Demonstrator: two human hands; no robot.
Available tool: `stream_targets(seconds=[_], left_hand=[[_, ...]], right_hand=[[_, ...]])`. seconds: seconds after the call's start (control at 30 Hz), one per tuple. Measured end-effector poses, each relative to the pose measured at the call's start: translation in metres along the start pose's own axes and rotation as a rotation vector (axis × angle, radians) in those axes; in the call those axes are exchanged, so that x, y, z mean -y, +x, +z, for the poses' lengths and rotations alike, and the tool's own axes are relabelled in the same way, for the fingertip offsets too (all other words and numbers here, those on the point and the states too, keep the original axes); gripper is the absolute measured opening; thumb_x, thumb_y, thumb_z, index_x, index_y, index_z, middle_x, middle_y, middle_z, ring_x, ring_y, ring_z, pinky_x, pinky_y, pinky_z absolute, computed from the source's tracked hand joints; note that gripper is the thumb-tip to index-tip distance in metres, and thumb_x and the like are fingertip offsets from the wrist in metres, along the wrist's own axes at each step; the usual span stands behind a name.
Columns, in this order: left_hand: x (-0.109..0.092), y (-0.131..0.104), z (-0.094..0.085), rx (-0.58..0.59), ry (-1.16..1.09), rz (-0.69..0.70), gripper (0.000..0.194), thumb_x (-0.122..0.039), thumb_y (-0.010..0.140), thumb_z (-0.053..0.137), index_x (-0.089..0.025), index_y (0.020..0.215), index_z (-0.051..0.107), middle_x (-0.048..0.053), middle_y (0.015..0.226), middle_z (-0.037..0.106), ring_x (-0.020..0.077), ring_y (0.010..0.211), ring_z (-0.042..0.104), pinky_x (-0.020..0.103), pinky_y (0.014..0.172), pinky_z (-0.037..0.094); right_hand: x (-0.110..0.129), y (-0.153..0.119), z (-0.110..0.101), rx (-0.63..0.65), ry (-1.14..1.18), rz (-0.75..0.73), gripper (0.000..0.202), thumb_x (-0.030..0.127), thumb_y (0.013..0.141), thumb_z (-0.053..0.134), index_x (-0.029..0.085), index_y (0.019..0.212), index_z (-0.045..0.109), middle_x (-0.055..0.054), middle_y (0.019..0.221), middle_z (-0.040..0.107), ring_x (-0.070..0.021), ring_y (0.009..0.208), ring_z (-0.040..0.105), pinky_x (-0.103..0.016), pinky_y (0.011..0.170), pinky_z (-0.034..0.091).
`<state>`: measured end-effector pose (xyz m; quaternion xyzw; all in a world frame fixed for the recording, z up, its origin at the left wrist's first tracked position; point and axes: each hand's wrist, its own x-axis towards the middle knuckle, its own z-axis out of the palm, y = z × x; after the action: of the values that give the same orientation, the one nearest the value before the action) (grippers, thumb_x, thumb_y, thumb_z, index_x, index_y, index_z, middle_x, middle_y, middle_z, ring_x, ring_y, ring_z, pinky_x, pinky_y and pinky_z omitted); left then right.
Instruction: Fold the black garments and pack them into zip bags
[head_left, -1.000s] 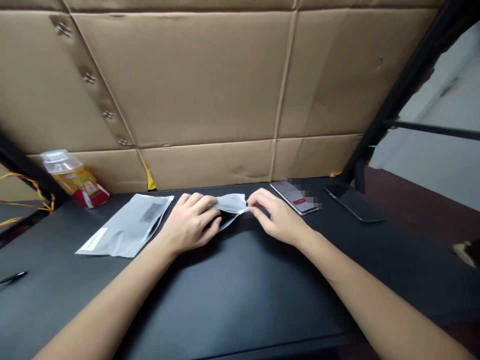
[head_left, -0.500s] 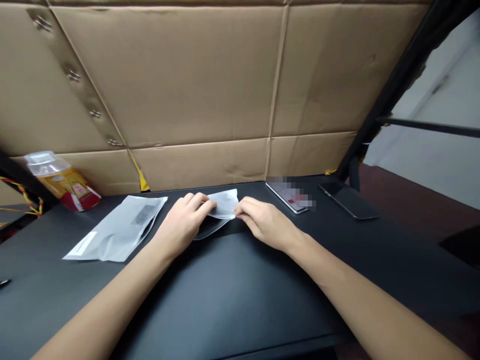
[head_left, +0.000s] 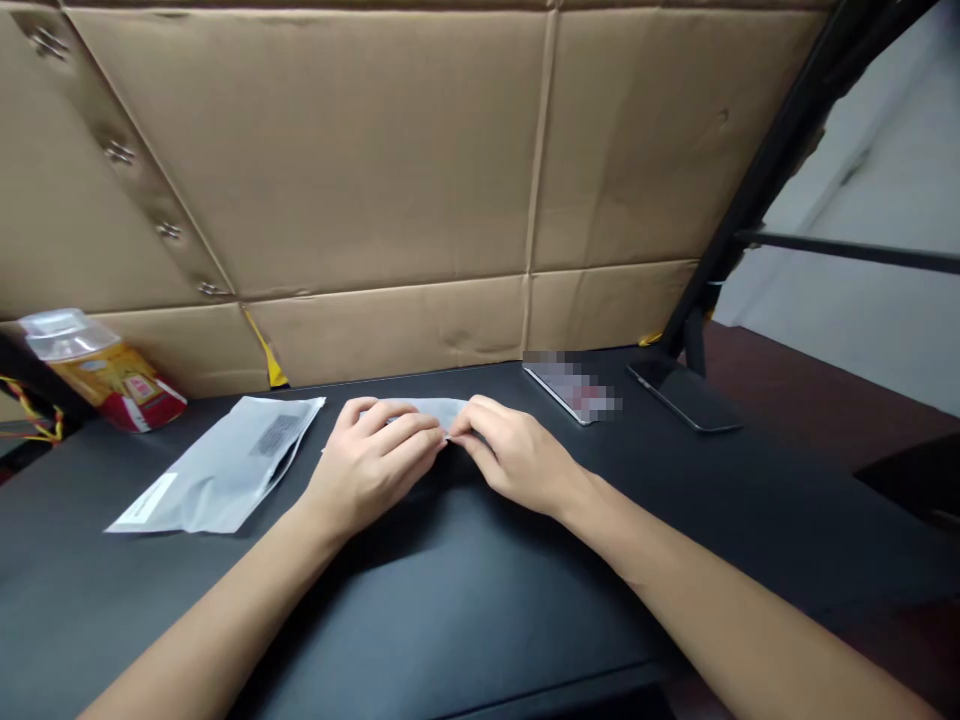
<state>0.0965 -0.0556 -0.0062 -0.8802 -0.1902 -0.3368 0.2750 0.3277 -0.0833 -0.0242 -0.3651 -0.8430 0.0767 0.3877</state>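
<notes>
We are pinching a frosted plastic bag (head_left: 439, 408) between left hand (head_left: 367, 465) and right hand (head_left: 517, 450), over the black table (head_left: 465, 610); fingers are hiding how far its edge is closed. A second frosted pouch (head_left: 217, 475) is gaping leftward.

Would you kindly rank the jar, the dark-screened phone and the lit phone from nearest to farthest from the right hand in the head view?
From the right hand:
1. Lit phone, just beyond it, slightly right.
2. Dark-screened phone, farther right.
3. Jar, far left, by the cardboard.

Bag (head_left: 424, 407) left of phones (head_left: 574, 392)
</notes>
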Motion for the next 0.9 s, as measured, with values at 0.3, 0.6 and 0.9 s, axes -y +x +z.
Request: stream_targets(seconds=[0.3, 0.6, 0.9], left_hand=[[0.015, 0.001, -0.005, -0.022, 0.031, -0.003, 0.009, -0.018, 0.099, 0.072, -0.024, 0.103, 0.066, -0.004, 0.100, 0.083, 0.0189, 0.091, 0.076, 0.039, 0.085, 0.044], [0.030, -0.003, -0.012, 0.061, 0.031, -0.014, 0.007, -0.019, 0.101, 0.068, -0.026, 0.101, 0.065, -0.004, 0.101, 0.083, 0.0190, 0.091, 0.076, 0.040, 0.089, 0.043], [0.056, -0.015, -0.009, 0.144, -0.049, -0.085, 0.006, -0.025, 0.104, 0.065, -0.027, 0.100, 0.069, -0.003, 0.107, 0.083, 0.0184, 0.098, 0.076, 0.038, 0.089, 0.041]], right_hand=[[0.002, 0.003, -0.011, -0.064, -0.117, 0.007, 0.013, 0.013, 0.105, 0.051, 0.023, 0.099, 0.056, -0.004, 0.098, 0.064, -0.0190, 0.083, 0.061, -0.031, 0.074, 0.048], [-0.001, 0.003, -0.013, -0.048, -0.165, 0.035, 0.015, 0.013, 0.105, 0.048, 0.024, 0.099, 0.055, -0.005, 0.100, 0.064, -0.0190, 0.081, 0.061, -0.032, 0.071, 0.046], [-0.014, 0.003, -0.022, -0.058, -0.129, 0.073, 0.015, 0.010, 0.103, 0.051, 0.024, 0.097, 0.054, -0.004, 0.101, 0.064, -0.0195, 0.085, 0.062, -0.032, 0.074, 0.047]])
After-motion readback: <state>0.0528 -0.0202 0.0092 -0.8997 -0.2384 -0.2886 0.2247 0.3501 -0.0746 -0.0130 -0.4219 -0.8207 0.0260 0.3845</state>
